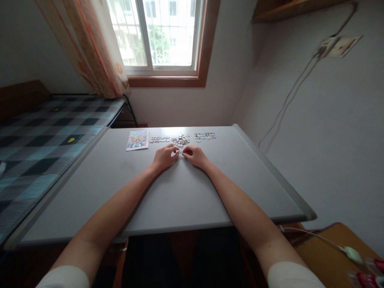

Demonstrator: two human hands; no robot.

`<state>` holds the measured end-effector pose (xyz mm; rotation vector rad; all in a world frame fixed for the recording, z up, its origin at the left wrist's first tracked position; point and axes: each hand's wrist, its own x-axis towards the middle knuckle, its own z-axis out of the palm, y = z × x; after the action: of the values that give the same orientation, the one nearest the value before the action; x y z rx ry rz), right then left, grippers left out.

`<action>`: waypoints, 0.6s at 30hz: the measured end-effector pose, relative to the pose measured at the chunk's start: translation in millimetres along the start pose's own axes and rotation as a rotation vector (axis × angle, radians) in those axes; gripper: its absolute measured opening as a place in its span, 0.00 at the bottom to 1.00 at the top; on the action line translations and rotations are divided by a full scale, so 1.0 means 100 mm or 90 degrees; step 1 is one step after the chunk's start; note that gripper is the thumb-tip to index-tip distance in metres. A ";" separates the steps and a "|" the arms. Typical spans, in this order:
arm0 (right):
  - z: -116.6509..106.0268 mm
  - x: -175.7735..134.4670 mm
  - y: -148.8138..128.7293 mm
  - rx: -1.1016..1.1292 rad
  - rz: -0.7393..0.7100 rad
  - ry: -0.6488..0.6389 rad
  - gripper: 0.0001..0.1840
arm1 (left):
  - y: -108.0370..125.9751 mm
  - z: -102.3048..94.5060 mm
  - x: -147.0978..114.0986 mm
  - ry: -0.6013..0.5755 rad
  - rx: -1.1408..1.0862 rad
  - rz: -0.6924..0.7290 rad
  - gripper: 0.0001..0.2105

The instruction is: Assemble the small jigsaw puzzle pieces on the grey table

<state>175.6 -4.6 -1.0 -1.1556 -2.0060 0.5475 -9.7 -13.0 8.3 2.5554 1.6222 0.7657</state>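
Note:
My left hand (167,156) and my right hand (194,155) rest close together on the white table, each with thumb and fingertips pinched. Between the fingertips shows a small light-blue jigsaw puzzle piece (180,151), which both hands grip. Just beyond them lies a loose pile of jigsaw puzzle pieces (181,140). Left of the pile, more pieces (159,140) are laid in rows; to the right is another group of pieces (205,136). A printed picture sheet (137,140) lies flat at the far left of these.
The white table (180,200) has raised edges at its sides. A bed with a checked cover (66,124) stands along the left. Ahead is a window (159,36) with an orange curtain (90,48). Cables (285,106) hang on the right wall above a wooden stool (327,252).

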 end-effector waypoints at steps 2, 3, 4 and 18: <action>0.00 0.00 -0.01 -0.002 0.001 0.004 0.03 | 0.00 0.00 0.00 0.010 0.002 -0.001 0.11; 0.00 0.00 -0.01 -0.002 0.002 0.006 0.04 | 0.00 0.00 0.00 0.014 0.005 -0.003 0.10; 0.00 0.00 -0.01 -0.002 0.003 0.009 0.04 | 0.01 0.00 0.00 0.017 0.007 -0.005 0.10; 0.00 -0.01 -0.01 0.013 0.040 0.007 0.08 | 0.01 0.00 0.00 0.026 0.000 -0.018 0.10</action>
<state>175.2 -6.1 -0.6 -1.2100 -1.9565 0.5899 -9.0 -14.0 8.8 2.5268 1.6667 0.8211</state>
